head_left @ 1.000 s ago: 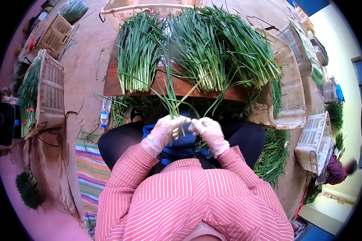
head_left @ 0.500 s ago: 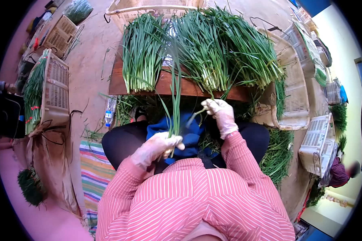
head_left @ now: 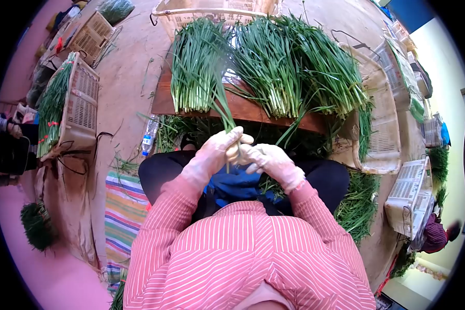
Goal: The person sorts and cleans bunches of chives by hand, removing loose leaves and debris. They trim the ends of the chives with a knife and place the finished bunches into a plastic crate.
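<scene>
The left hand (head_left: 214,152) holds a thin bunch of green stalks (head_left: 221,106) tight. The right hand (head_left: 274,163) touches the bunch's bottom end, fingers curled. Both hands sit just in front of the wooden counter (head_left: 243,108), which has big green piles (head_left: 274,62) on it.

A plastic bottle (head_left: 149,141) is seen on the floor at nine o'clock. A striped mat (head_left: 120,217) is spread at seven o'clock, and a white crate (head_left: 409,195) is set at three o'clock.
</scene>
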A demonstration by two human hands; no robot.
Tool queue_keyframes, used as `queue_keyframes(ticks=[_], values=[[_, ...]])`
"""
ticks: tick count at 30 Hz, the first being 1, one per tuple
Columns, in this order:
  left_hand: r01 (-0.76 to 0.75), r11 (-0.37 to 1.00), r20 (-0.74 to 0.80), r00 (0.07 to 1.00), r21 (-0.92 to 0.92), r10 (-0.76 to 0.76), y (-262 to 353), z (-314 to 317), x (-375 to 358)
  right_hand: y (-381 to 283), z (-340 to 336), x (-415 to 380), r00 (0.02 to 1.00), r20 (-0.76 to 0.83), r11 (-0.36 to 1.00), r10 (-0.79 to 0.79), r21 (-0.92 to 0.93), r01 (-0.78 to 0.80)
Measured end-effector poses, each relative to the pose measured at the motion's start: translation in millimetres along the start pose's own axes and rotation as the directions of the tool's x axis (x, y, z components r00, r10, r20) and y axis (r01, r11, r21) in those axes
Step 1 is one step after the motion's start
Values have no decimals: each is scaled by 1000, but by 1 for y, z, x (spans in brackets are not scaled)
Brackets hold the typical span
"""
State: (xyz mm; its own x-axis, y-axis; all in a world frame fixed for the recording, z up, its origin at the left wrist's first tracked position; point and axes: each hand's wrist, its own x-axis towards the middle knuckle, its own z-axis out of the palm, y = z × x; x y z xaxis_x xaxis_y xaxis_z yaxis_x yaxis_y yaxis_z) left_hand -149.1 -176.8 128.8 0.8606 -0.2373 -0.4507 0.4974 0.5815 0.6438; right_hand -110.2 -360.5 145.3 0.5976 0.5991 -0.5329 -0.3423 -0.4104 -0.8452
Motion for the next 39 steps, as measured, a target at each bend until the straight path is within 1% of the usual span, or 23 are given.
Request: queue_keyframes(ticks=[2,3,4,6,7,10,11,12,14,18,20,22,24,25,26,28,29,30,32,36,37,38,39], values=[[38,996,93,995,-80,-31,-19,-16,25,-13,8,5,996,-29,996,88,-2,-88],[110,983,86,991,-149,-98,-24,-22,35,-5,10,11,999,-14,983,32,184,-29],[113,982,86,991,-151,-101,-30,-29,42,-1,10,12,999,-13,982,35,185,-32],[82,994,56,995,-72,-78,-31,-39,45,-2,11,11,980,-157,992,124,47,-119],[102,994,0,995,34,-102,-32,-43,47,15,7,15,991,-114,997,72,27,-70],[83,996,-100,992,25,-80,-30,-36,49,15,9,8,994,-66,995,89,49,-86],[-2,1000,-91,996,-8,1,-34,-32,49,22,10,11,997,-32,992,75,105,-71],[0,1000,-91,996,-8,0,-34,-30,49,26,11,13,997,-33,992,76,106,-72],[104,990,-115,987,-98,-115,-32,-25,49,27,13,19,990,91,960,106,251,-126],[88,981,-106,989,-176,-108,-37,-24,49,34,23,30,996,-22,988,92,128,-88],[93,979,-86,990,-181,-109,-35,-24,49,39,28,32,997,-51,984,50,174,-40],[79,982,-102,990,-169,-97,-37,-25,50,38,31,32,995,-91,992,49,121,-38],[49,984,-85,994,-173,-65,-41,-27,52,34,35,30,982,-187,993,5,-115,-27],[26,985,-112,993,-173,-46,-44,-27,54,43,37,32,940,-258,923,-225,-366,121],[3,985,-139,990,-174,-27,-45,-27,55,50,40,36,938,-261,922,-228,-367,122],[8,988,-131,991,-151,-28,-47,-28,58,62,44,40,839,-286,677,-462,-725,126],[6,989,-184,982,-145,-33,-47,-28,58,62,46,36,858,-252,623,-448,-776,97],[3,991,-236,971,-137,-36,-46,-28,59,62,47,28,891,-204,722,-406,-670,176],[-23,991,-286,958,-131,-15,-43,-28,58,54,42,11,948,-149,764,-282,-632,128],[-4,989,-165,986,-145,-21,-46,-19,51,52,36,18,880,-254,739,-401,-658,147],[26,993,-122,992,-118,-40,-50,-20,53,52,36,23,920,-205,838,-335,-512,191],[50,995,-81,995,-92,-58,-50,-19,54,47,34,22,917,-208,836,-340,-513,194],[79,991,-96,991,-104,-89,-48,-21,52,39,33,19,974,-158,929,-162,-357,96]])
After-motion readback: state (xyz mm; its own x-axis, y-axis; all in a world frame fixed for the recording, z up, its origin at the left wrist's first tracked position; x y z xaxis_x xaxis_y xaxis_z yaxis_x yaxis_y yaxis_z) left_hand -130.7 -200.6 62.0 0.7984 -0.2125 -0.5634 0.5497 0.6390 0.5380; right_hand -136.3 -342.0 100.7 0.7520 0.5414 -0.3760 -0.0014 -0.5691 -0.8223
